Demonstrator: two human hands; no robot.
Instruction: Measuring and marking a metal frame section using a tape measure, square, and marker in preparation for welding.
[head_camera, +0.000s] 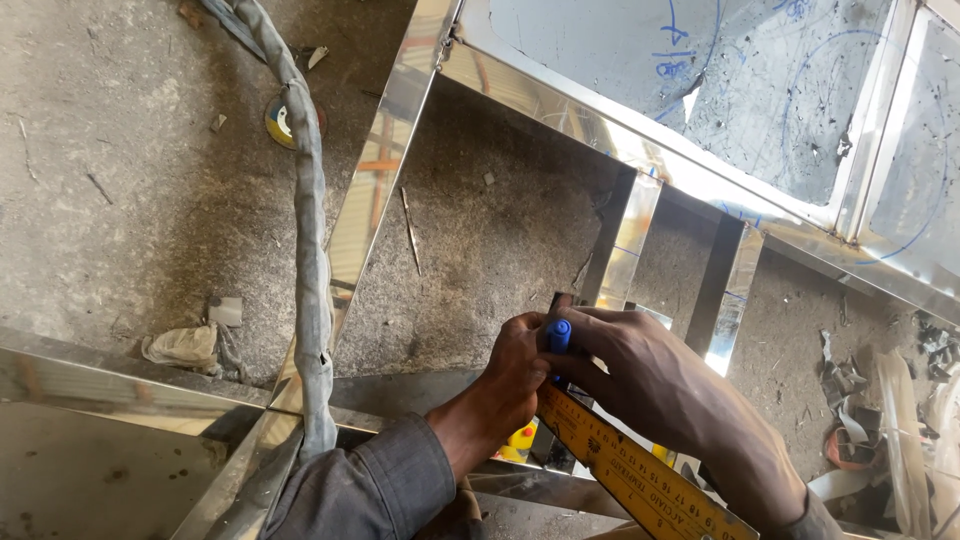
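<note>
Hidden: marker tip behind fingers | left hand (515, 375) curled against yellow ruler (630, 470) | right hand (640, 375) pinching blue marker (558, 335) on steel frame (625, 245)

hose (312, 250) left of hands (580, 370), ruler (640, 475) below

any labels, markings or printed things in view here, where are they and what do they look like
Yellow ruler: under the right hand, long flat strip, black printed scale.
Round disc: on the floor upper left, yellow, white and dark label.
Blue pen marks: on the steel sheet top right, curved lines and scribbles.
</note>
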